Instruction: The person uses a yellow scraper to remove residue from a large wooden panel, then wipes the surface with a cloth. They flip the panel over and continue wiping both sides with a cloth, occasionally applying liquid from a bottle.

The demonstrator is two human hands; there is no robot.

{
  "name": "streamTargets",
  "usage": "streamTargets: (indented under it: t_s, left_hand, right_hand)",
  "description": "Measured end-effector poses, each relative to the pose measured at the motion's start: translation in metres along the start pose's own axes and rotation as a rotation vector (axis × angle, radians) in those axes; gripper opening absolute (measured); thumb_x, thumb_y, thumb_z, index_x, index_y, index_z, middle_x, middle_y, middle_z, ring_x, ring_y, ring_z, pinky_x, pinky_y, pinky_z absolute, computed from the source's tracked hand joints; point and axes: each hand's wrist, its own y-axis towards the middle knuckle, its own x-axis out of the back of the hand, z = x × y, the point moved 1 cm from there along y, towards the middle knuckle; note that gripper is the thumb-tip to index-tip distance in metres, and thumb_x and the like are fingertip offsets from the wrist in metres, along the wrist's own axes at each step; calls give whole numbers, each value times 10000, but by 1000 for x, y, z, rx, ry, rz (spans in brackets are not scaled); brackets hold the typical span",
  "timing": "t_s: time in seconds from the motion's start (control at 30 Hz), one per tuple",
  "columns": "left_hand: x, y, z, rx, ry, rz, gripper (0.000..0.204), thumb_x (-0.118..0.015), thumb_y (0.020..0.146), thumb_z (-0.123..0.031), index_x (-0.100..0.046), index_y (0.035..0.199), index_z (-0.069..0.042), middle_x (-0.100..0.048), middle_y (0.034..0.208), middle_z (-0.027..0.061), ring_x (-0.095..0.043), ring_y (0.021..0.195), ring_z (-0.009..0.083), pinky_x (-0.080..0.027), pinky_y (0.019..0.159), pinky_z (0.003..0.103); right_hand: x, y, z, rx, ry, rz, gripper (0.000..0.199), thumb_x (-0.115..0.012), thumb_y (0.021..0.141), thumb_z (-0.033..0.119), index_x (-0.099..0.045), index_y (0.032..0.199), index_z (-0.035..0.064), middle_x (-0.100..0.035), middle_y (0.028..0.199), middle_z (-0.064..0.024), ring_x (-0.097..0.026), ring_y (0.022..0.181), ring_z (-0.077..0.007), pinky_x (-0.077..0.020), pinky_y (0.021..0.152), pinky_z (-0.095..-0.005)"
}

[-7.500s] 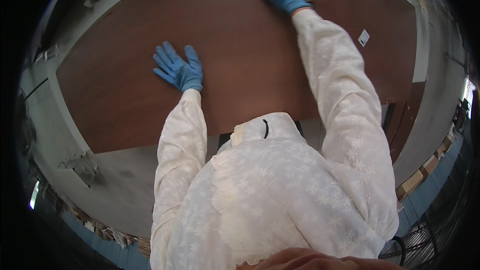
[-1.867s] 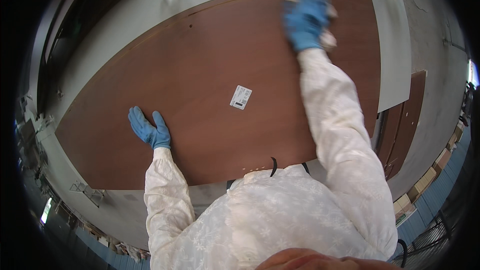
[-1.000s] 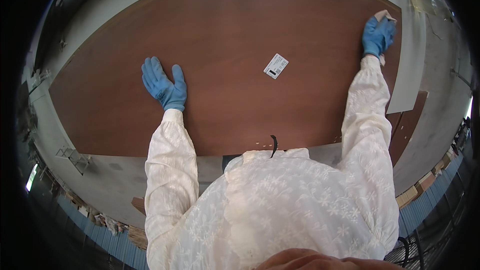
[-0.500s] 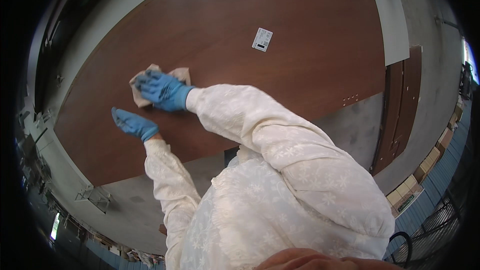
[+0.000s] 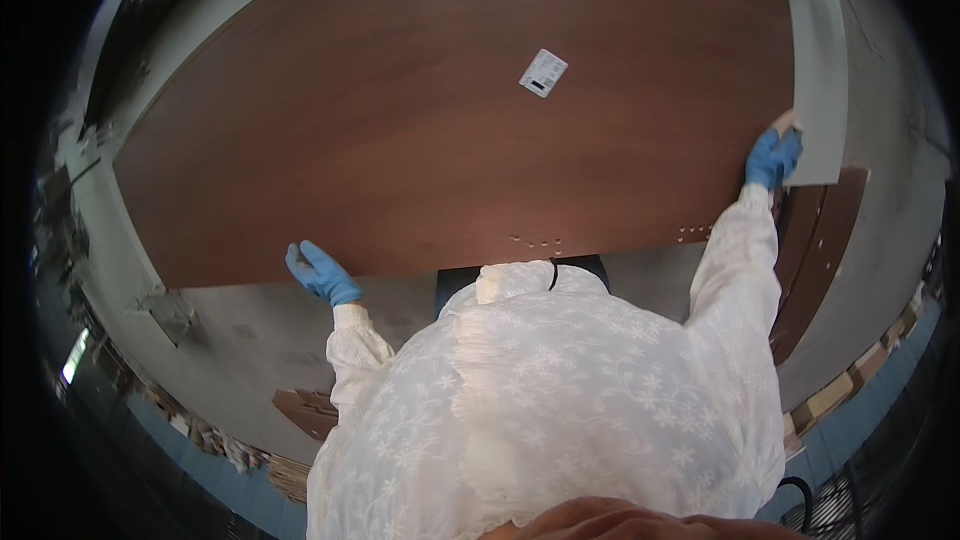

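A wide reddish-brown wood-grain panel [image 5: 430, 130] lies flat before me, bearing a white printed label [image 5: 543, 73]. At the panel's right edge is my right hand [image 5: 772, 156] in a blue glove, closed on a beige cloth [image 5: 786, 122]. Only a small part of that cloth shows past the fingers. Over the front left edge of the panel, my left hand [image 5: 322, 273], also gloved in blue, holds nothing, its thumb apart from the fingers. Small round holes [image 5: 540, 243] run along the near edge between my hands.
A pale support surface [image 5: 822, 90] extends beyond the panel's right side. More brown boards [image 5: 825, 240] lie low at the right, and others [image 5: 305, 412] at the lower left. A metal bracket [image 5: 170, 315] stands near the left corner. Stacked cartons [image 5: 835, 395] line the far right.
My right hand has swept with the cloth from the panel's left part to its right edge. My left hand has drawn back toward the near edge. The view has shifted.
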Motion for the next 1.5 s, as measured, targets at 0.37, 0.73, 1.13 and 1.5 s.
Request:
streamTargets:
  t_s: [0.37,0.73,1.13,1.5]
  left_hand:
    - [8,51,42,-47,-126,10,552,-635,1075,-283,-510,1489,61,-375,1642,243,-364,1541,345,-355,1246,463]
    - [84,284,165,-252,425,-141,702,-630,1024,-503,-524,1532,-30,-389,1659,261,-317,1560,436,-316,1248,570]
    - [86,417,208,-317,647,-104,739,-531,1071,-525,-427,1613,-33,-378,1694,210,-331,1569,415,-254,1278,533]
    - [95,409,199,-311,592,-40,732,-546,1080,-492,-402,1621,-19,-374,1691,221,-318,1575,415,-238,1281,544]
  right_hand:
    - [-6,-76,268,233,164,31,558,-550,1039,378,-569,1459,11,-601,1451,-242,-554,1351,-441,-425,1166,-512]
    - [94,-347,846,1100,781,309,580,-700,869,273,-590,1357,-20,-578,1407,-231,-501,1357,-405,-348,1180,-541]
    - [-34,-45,650,117,-48,-100,464,-444,1084,408,-730,1064,44,-733,1051,-201,-720,881,-416,-580,811,-521]
    - [-36,-180,1091,868,665,109,479,-588,1001,373,-670,1272,-13,-593,1450,-228,-529,1386,-407,-327,1205,-593]
